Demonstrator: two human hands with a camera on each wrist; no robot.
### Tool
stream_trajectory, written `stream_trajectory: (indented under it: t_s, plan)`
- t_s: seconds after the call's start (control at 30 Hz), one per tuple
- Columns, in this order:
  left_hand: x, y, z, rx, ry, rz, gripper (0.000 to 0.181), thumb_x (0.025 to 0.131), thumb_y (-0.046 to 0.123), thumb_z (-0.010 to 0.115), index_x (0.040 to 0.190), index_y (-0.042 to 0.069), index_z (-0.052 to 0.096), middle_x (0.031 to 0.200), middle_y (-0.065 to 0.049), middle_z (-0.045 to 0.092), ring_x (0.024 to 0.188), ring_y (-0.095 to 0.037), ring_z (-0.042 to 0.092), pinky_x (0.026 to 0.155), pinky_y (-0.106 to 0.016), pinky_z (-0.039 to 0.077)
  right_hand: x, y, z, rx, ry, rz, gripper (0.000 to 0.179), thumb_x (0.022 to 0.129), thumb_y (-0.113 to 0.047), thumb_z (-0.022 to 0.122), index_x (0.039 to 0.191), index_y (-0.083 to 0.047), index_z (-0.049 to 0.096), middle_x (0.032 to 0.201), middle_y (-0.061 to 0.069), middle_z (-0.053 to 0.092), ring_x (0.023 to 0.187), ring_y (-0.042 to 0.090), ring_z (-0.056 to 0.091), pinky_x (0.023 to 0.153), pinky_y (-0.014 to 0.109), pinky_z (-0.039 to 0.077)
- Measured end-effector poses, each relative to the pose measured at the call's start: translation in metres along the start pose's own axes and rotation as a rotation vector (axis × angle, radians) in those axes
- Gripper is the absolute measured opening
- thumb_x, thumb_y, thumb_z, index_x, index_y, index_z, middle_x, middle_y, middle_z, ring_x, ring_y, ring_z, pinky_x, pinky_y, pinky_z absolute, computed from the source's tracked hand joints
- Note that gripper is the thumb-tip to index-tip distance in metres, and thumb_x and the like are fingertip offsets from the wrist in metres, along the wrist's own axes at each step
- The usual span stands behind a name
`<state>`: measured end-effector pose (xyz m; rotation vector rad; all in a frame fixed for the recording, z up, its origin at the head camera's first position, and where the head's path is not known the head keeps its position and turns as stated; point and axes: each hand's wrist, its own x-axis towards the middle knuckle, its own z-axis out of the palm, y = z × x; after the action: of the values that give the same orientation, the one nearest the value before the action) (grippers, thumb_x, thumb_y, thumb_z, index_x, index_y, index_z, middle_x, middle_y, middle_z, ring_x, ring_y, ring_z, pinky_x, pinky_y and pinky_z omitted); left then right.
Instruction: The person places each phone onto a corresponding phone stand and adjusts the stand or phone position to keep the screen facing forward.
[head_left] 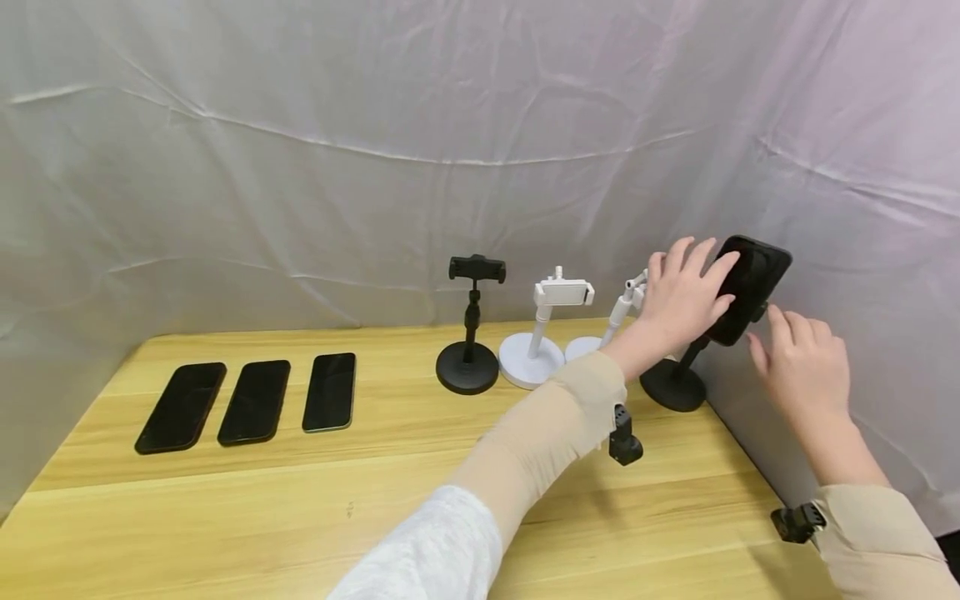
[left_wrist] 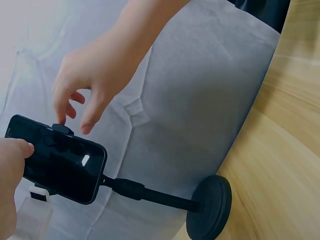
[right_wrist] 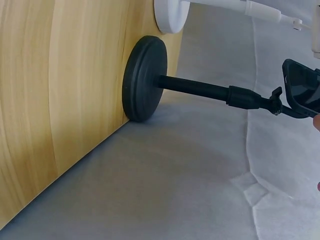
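A black smartphone (head_left: 750, 287) sits upright and tilted in the clamp of a black phone stand (head_left: 672, 385) at the right end of the row. My left hand (head_left: 686, 292) reaches the phone's left side, fingers spread, one fingertip resting on its screen. On the other side, my right hand (head_left: 806, 358) is beside the clamp's black jaw (left_wrist: 62, 129), a fingertip at it and the thumb held apart. In the right wrist view the stand's base (right_wrist: 145, 78) and pole show, while most of the right hand is out of frame.
Another black stand (head_left: 467, 367), a white stand (head_left: 531, 360) and a second white stand (head_left: 618, 317), partly behind the left arm, stand along the back. Three phones lie at the left, one of them a black phone (head_left: 255, 402). Grey fabric (head_left: 375, 208) hangs behind the wooden table (head_left: 225, 517).
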<state>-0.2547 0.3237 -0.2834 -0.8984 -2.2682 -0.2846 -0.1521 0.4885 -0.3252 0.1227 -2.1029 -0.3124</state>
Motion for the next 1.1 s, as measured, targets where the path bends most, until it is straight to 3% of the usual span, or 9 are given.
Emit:
stream_trajectory:
  t_s: [0.17,0.37,0.47,0.73,0.9,1.1]
  plan:
    - [-0.006,-0.01,-0.004,0.005,0.046,0.021,0.052,0.097,0.059,0.042,0.145,0.039,0.041,0.153,0.008,0.038,0.143,-0.018,0.029,0.107,-0.037,0.032,-0.004,-0.002,0.0,0.035,0.045,0.019,0.042,0.088,-0.023,0.059,0.117,0.006,0.063,0.103,0.03,0.065,0.086,0.053,0.056,0.061,0.062,0.043]
    - [-0.015,-0.022,-0.008,0.019,0.123,0.044,0.046,0.095,0.059,0.045,0.137,0.039,0.051,0.147,0.01,0.047,0.14,-0.017,0.035,0.106,-0.037,0.034,-0.009,-0.006,0.001,0.069,0.091,0.046,0.051,0.097,-0.039,0.045,0.116,0.004,0.065,0.103,0.03,0.065,0.088,0.053,0.056,0.063,0.064,0.041]
    - [-0.019,-0.029,-0.011,0.026,0.153,0.048,0.044,0.094,0.059,0.047,0.133,0.039,0.055,0.143,0.01,0.051,0.139,-0.017,0.037,0.105,-0.036,0.034,-0.011,-0.009,0.001,0.088,0.107,0.066,0.052,0.097,-0.041,0.045,0.115,0.004,0.065,0.104,0.03,0.065,0.09,0.053,0.056,0.064,0.065,0.04]
    - [-0.031,-0.048,-0.019,0.013,0.119,0.032,0.042,0.095,0.057,0.048,0.131,0.038,0.057,0.14,0.012,0.053,0.137,-0.015,0.039,0.105,-0.034,0.034,-0.012,-0.019,0.0,0.143,0.119,0.125,0.042,0.088,-0.028,0.059,0.114,0.004,0.066,0.105,0.03,0.065,0.093,0.053,0.054,0.071,0.065,0.039]
    - [-0.039,-0.06,-0.026,-0.001,0.078,0.019,0.044,0.095,0.059,0.047,0.133,0.039,0.055,0.141,0.014,0.051,0.137,-0.014,0.038,0.105,-0.033,0.033,-0.01,-0.028,-0.001,0.18,0.12,0.175,0.045,0.092,-0.033,0.056,0.116,0.004,0.065,0.108,0.03,0.064,0.097,0.053,0.053,0.074,0.065,0.036]
    - [-0.052,-0.074,-0.032,-0.081,0.088,-0.011,0.044,0.093,0.058,0.052,0.132,0.038,0.056,0.14,0.013,0.051,0.135,-0.014,0.039,0.107,-0.034,0.032,-0.008,-0.039,-0.001,0.231,0.138,0.202,0.042,0.089,-0.026,0.062,0.117,0.005,0.065,0.107,0.031,0.063,0.097,0.052,0.052,0.079,0.062,0.035]
